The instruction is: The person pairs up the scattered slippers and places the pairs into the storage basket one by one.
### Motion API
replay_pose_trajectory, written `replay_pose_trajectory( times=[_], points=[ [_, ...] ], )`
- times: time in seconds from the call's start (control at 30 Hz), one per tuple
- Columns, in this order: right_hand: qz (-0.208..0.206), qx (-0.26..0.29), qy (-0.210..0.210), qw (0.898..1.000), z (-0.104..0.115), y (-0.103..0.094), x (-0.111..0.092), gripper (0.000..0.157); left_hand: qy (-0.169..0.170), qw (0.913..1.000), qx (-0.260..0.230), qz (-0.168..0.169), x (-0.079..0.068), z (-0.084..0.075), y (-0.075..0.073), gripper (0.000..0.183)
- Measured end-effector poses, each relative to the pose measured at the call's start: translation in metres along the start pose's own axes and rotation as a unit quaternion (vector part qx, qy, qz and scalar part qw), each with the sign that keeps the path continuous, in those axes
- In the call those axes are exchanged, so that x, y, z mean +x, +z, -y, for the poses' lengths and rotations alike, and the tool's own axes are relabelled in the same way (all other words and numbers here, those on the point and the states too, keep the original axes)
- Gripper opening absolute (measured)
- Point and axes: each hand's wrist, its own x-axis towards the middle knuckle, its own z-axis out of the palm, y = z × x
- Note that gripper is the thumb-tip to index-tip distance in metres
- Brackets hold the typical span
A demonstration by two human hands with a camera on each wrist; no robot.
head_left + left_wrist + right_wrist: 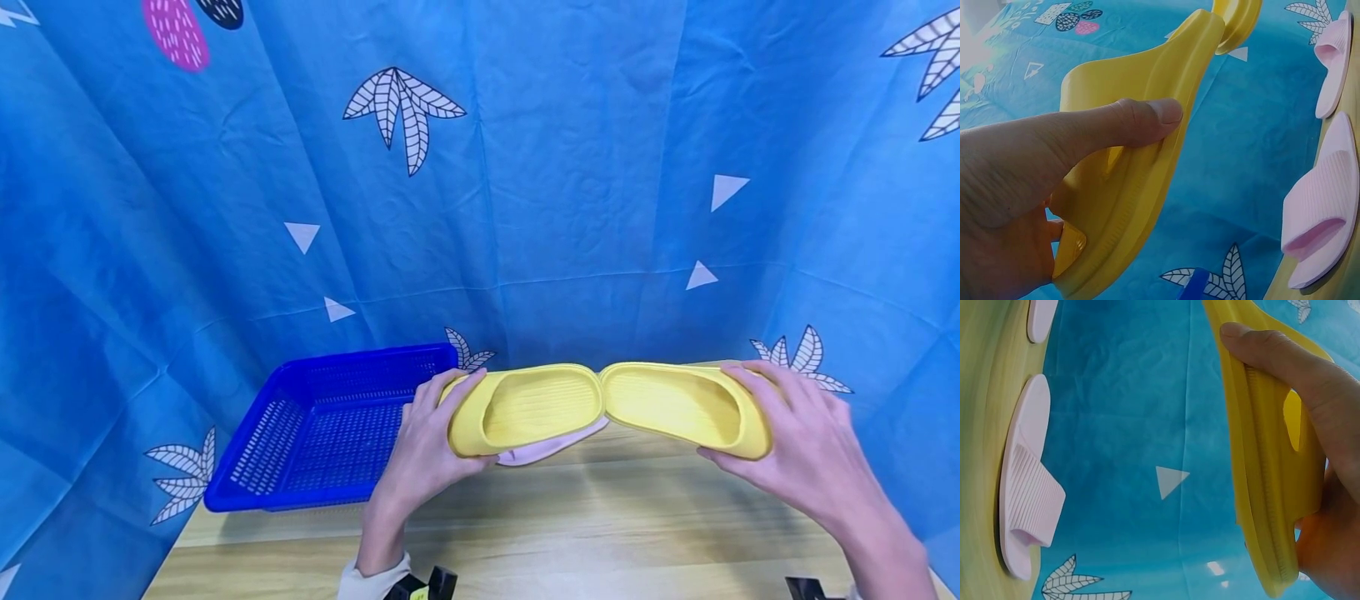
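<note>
My left hand (429, 446) grips one yellow slipper (543, 404) by its strap end, with the thumb (1147, 120) pressed along the side of the sole. By the strap end too, my right hand (798, 442) holds the matching yellow slipper (667, 400). Both are raised above the table, insoles facing the head camera, their heel ends meeting or nearly meeting in the middle. Behind and below them a pink slipper (536, 452) shows partly in the head view. Two pink slippers lie on the tabletop in the left wrist view, the nearer pink slipper (1319, 215) with a ribbed strap.
A blue perforated plastic basket (251, 433) stands at the left of the wooden table (570, 533), close to my left hand. Behind the table hangs a blue patterned cloth (577, 167), which also covers the sides.
</note>
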Motion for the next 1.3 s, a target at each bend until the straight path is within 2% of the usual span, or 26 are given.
replay_pose_trajectory(
  times=[0.73,0.97,1.3],
  points=[
    [0.027,-0.003,-0.017,0.999,0.009,0.005,0.001,0.104,0.007,0.9998,-0.004,0.018,0.0,-0.004,0.007,0.106],
    [0.034,0.007,-0.02,0.999,0.012,0.005,0.003,0.103,0.022,0.9996,-0.004,0.014,0.0,-0.004,0.009,0.106],
    [0.041,0.008,-0.022,0.999,0.016,0.006,0.003,0.104,0.016,0.9995,-0.008,0.027,0.001,-0.005,0.01,0.108]
  ],
)
